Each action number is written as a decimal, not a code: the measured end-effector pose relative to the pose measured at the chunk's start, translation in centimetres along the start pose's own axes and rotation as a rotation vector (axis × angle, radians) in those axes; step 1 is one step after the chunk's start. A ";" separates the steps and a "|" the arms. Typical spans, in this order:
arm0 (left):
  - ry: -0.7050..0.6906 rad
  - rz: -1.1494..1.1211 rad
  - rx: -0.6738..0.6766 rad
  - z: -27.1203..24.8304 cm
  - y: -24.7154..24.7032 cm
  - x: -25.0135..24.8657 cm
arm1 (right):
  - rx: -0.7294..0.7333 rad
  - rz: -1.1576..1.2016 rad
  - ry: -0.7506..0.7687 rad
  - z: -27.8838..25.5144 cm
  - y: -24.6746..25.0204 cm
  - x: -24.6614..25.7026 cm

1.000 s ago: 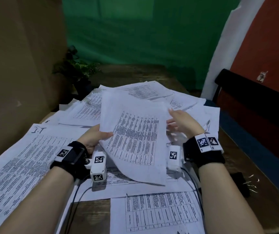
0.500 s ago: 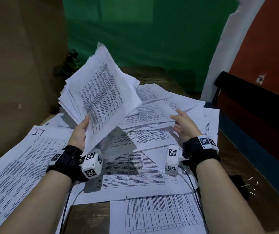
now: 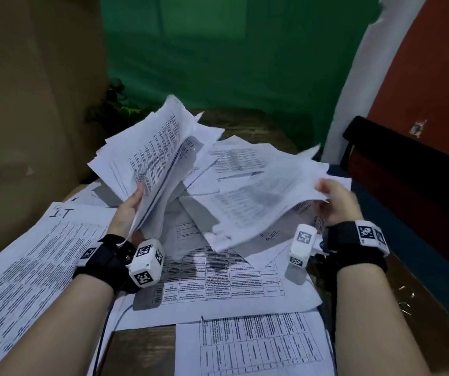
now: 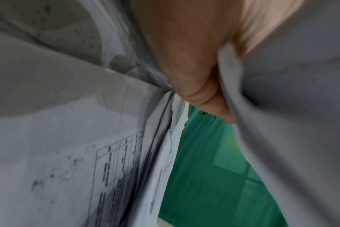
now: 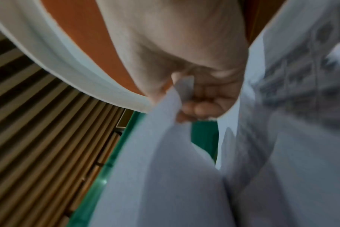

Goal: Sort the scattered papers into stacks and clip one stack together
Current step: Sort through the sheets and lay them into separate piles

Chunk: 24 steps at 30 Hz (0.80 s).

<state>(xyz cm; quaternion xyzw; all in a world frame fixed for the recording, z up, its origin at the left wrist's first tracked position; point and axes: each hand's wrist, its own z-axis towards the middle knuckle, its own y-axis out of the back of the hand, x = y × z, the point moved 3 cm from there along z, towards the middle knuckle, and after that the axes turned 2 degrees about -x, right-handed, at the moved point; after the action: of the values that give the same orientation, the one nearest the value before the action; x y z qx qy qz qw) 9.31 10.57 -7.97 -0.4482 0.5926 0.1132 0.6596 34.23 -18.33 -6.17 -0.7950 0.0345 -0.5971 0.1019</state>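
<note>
Printed white papers lie scattered over the wooden table [image 3: 142, 348]. My left hand [image 3: 128, 210] grips a thick bundle of sheets [image 3: 150, 150] by its lower edge and holds it tilted up at the left; in the left wrist view the bundle [image 4: 155, 153] fans out past my thumb [image 4: 186, 61]. My right hand [image 3: 337, 202] pinches the right edge of another batch of papers [image 3: 256, 202] lifted off the pile; the right wrist view shows the fingers [image 5: 202, 107] curled on the sheets [image 5: 165, 169]. No clip is visible.
A large sheet marked "I.T" [image 3: 28, 267] covers the left of the table. Table-printed pages [image 3: 258, 346] lie at the near edge. A plant [image 3: 114, 107] stands at the back left, a dark bench [image 3: 413, 169] at the right, a green curtain [image 3: 218, 50] behind.
My right hand has taken hold of a batch of papers and lifted it from the pile. The left hand's bundle has shifted slightly right and stays raised.
</note>
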 end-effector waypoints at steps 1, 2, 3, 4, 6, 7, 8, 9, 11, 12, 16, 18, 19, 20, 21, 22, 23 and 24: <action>0.018 -0.053 0.002 -0.1 0.0 0.0 | 0.006 -0.112 -0.039 0.5 0.1 -0.5; 0.043 -0.109 0.001 -0.4 -0.2 -0.1 | -0.009 -0.245 -0.058 0.9 0.2 -0.9; 0.078 -0.131 -0.001 -0.2 -0.1 0.1 | -0.060 -0.406 -0.026 1.2 0.4 -1.0; 0.113 -0.132 0.003 0.0 0.1 0.2 | -0.155 -0.513 0.059 1.4 0.7 -0.7; 0.147 -0.116 0.021 0.2 0.2 0.4 | -0.280 -0.476 0.211 1.2 0.8 0.3; 0.159 -0.095 0.026 0.5 0.5 0.6 | -0.245 -0.375 0.205 1.2 0.6 0.5; 0.179 -0.087 0.039 0.5 0.6 0.6 | -0.147 -0.307 0.128 1.0 0.2 0.4; 0.195 -0.080 0.045 0.5 0.7 0.7 | -0.028 -0.284 0.007 0.4 -0.3 0.0; 0.190 -0.099 0.025 0.9 1.1 0.8 | 0.163 -0.419 -0.192 -1.0 -0.8 -0.6; 0.185 -0.122 0.015 1.1 1.2 0.7 | 0.210 -0.496 -0.243 -1.4 -0.9 -0.8; 0.180 -0.192 -0.009 1.3 1.2 0.6 | 0.304 -0.601 -0.329 -2.0 -0.7 -1.4; 0.183 -0.196 0.032 1.2 0.9 0.7 | 0.342 -0.573 -0.327 -1.9 -1.2 -1.8; 0.175 -0.199 0.047 1.3 0.8 0.8 | 0.338 -0.490 -0.284 -1.7 -1.7 -2.0; 0.176 -0.183 0.057 1.4 0.8 0.8 | 0.324 -0.387 -0.220 -1.5 -2.3 -1.9; 0.181 -0.182 0.071 1.6 0.8 0.8 | 0.303 -0.292 -0.140 -1.4 -2.8 -1.6; 0.186 -0.186 0.076 1.4 0.7 0.7 | 0.291 -0.205 -0.054 -1.8 -3.4 -1.4; 0.187 -0.185 0.074 1.4 0.7 0.8 | 0.253 -0.133 0.023 -2.0 -3.7 -1.3; 0.195 -0.186 0.070 1.3 0.7 0.8 | 0.201 -0.068 0.073 -2.1 -3.8 -1.3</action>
<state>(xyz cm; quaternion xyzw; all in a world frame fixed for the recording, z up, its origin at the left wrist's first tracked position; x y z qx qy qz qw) 9.91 11.58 -9.11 -0.4868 0.6134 -0.0134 0.6218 31.60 -14.59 -6.05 -0.7590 -0.0490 -0.6293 0.1597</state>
